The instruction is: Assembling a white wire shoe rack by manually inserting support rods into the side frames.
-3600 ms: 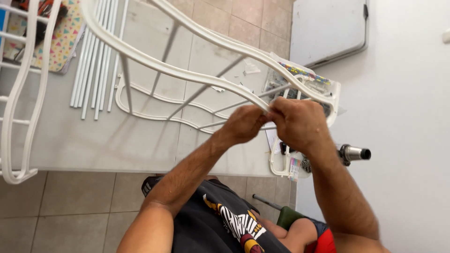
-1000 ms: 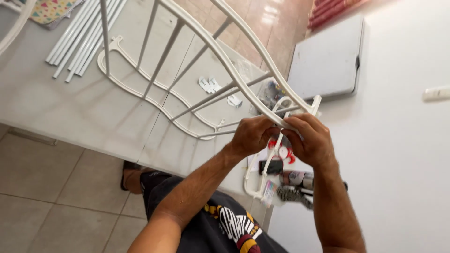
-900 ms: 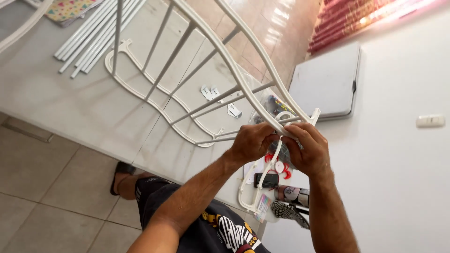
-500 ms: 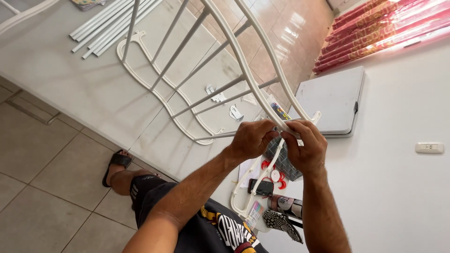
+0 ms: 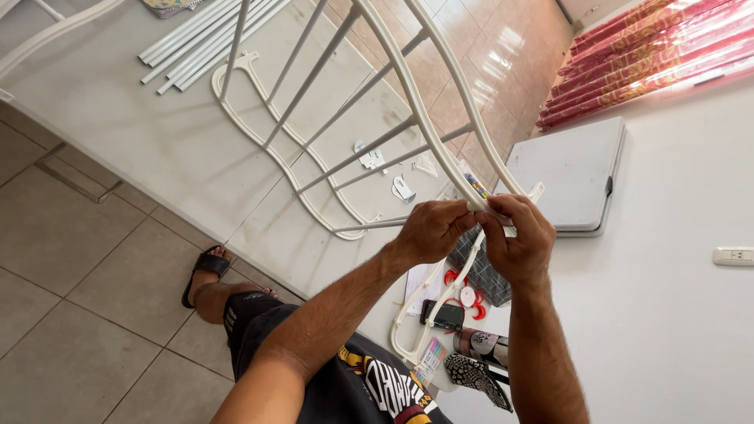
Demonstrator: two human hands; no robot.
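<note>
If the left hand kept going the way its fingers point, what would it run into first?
Probably the right hand: the left hand points right along the white curved frame rail that both grip, and their fingers nearly meet there. Depth is hard to judge.

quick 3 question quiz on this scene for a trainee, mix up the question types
1. True or false: both hands grip the same curved white frame.
2. Multiple choice: where does the bundle of loose white tubes lie? A) on the pale sheet on the floor, at the top left of the view B) leaning on the wall C) across the person's lap
3. Fill in: the grey folded table leans against the white ____.

Key
1. True: the left hand and the right hand meet on the frame's lower end.
2. A
3. wall
</note>
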